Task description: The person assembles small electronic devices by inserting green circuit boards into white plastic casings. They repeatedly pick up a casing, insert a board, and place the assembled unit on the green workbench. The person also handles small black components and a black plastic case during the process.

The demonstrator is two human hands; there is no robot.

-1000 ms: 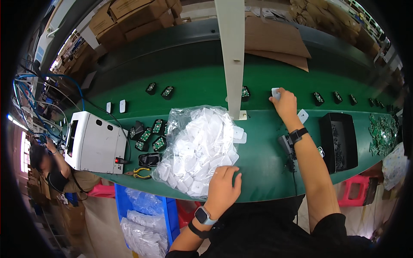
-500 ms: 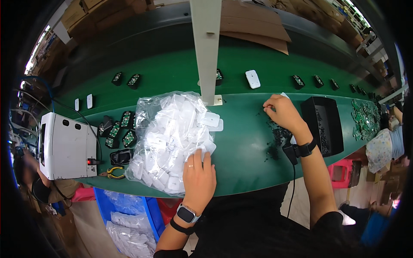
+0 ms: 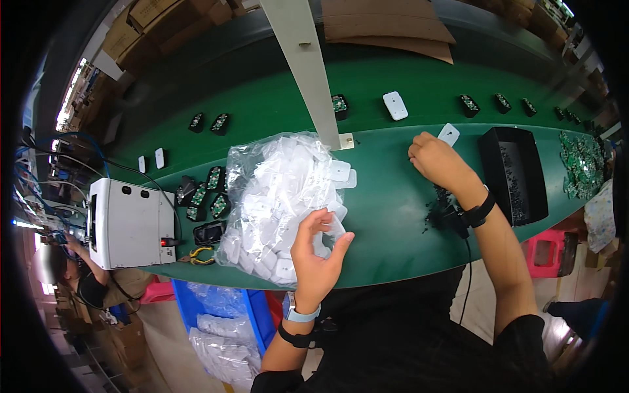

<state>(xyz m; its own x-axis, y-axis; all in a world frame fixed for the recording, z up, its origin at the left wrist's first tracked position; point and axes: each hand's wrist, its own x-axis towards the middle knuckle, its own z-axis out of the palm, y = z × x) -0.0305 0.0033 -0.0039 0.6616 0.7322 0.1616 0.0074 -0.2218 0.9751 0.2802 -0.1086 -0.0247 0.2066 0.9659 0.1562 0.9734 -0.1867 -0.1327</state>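
Observation:
My left hand [image 3: 316, 259] is at the near right edge of a clear plastic bag [image 3: 239, 154] full of white plastic covers. Its fingers and thumb curve around the edges of one white plastic cover [image 3: 335, 228]. My right hand [image 3: 440, 164] is closed over the green bench, fingertips bent under and hidden; whatever it grips does not show. Just beyond its knuckles lies a white cover with a small dark mark [image 3: 448, 135]. Small black parts [image 3: 438, 219] are scattered near the right wrist, which wears a black strap with a cord.
A black tray [image 3: 540, 177] with small black parts stands right, before a pile of green circuit boards [image 3: 580, 164]. A metal post [image 3: 304, 72] rises at the bench's back. Left are yellow-handled pliers [image 3: 201, 256], black housings with boards [image 3: 219, 205] and a white machine [image 3: 131, 226].
My left hand has turned, its thumb now showing apart from the fingers around a white cover. The right hand's fingers have curled further under. The whole view has shifted and tilted slightly.

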